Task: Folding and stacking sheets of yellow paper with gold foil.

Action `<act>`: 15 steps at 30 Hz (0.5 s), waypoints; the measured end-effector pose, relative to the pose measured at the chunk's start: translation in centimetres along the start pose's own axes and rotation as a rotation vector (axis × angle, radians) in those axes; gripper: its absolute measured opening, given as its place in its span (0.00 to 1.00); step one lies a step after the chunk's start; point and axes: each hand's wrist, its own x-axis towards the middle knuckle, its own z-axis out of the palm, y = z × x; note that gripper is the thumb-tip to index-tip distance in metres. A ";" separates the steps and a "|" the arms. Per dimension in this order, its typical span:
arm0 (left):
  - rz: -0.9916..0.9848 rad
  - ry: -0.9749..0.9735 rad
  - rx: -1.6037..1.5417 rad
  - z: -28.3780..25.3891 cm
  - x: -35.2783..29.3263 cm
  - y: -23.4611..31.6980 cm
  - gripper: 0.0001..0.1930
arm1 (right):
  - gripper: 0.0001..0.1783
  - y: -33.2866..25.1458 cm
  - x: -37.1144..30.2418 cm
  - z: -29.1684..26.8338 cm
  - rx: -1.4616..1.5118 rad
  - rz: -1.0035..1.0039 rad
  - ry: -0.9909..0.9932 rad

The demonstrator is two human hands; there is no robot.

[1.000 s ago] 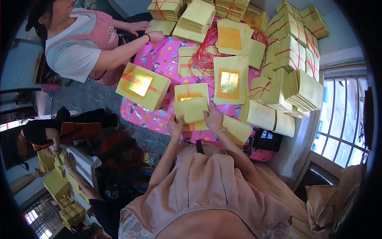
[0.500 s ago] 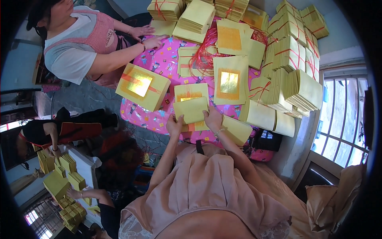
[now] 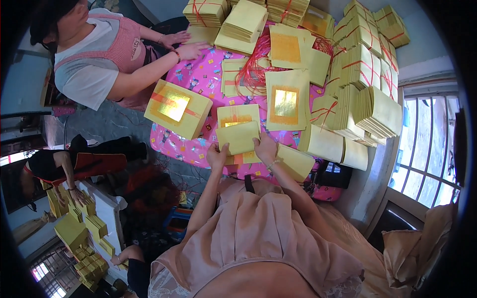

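Observation:
A folded sheet of yellow paper [image 3: 239,139] lies between my two hands, above the near side of the table. My left hand [image 3: 217,156] is closed on its lower left corner, thumb on top. On its right edge, my right hand [image 3: 266,149] pinches the paper with the thumb uppermost. Partly covered beneath it is a yellow sheet with a gold foil patch [image 3: 238,112]. To the left sits a thick yellow paper stack [image 3: 198,116] topped by a shiny gold square. A pile of foil-patched sheets [image 3: 274,111] lies just beyond my right hand.
Red string [image 3: 253,69] lies tangled mid-table on the pink patterned cover [image 3: 191,149]. Tied yellow bundles [image 3: 365,67] rise at the right beside a barred window. A co-worker's hands [image 3: 191,47] rest at the far left. Other people handle yellow stacks [image 3: 72,231] lower left.
My hands and the folded paper have barely moved. The far-left co-worker's near hand has flattened beside the paper. At lower left, one person's hand has reached onto the stacks; another's has drawn back.

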 end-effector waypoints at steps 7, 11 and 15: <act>-0.001 0.031 0.078 -0.1 -0.2 0.8 0.16 | 0.16 0.1 0.3 0.3 -0.016 0.008 0.003; 0.003 0.048 0.128 -0.3 -0.3 1.5 0.17 | 0.17 -0.3 0.3 0.3 -0.030 0.045 -0.016; 0.025 0.061 0.207 -0.2 -1.1 2.9 0.17 | 0.17 0.2 0.2 0.2 -0.025 0.040 0.011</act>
